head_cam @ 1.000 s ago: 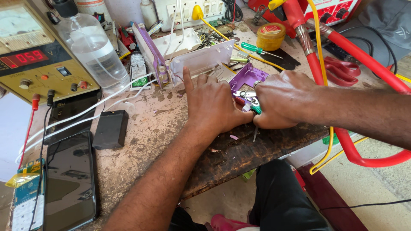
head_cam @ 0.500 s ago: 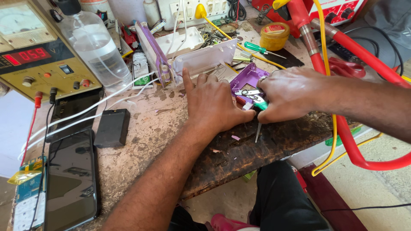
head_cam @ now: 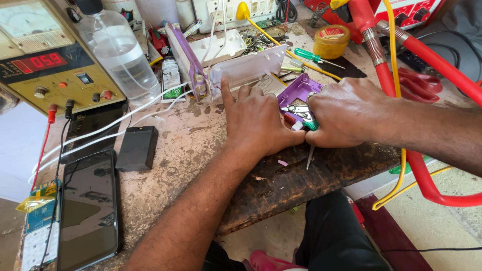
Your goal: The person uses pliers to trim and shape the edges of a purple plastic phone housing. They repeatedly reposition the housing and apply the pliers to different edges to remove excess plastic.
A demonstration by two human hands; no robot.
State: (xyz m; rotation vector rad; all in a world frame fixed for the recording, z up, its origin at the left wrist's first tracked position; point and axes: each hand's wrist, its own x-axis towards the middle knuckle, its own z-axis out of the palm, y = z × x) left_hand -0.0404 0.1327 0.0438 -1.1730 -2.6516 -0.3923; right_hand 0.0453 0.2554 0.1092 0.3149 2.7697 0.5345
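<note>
The desk (head_cam: pixel 191 150) is a worn, stained slab, pale and gritty at the left, dark and scorched along the near edge, crowded with cables and tools. A purple plastic casing (head_cam: pixel 297 90), flat and rectangular, lies near the middle, between both hands. The left hand (head_cam: pixel 253 120) presses flat beside it, fingers spread and open. The right hand (head_cam: pixel 346 113) is closed around a green-handled screwdriver (head_cam: pixel 310 135) whose metal tip points down at the dark wood. A glossy black phone (head_cam: pixel 88 206) lies at the left, near a clear plastic bottle (head_cam: pixel 120 55).
</note>
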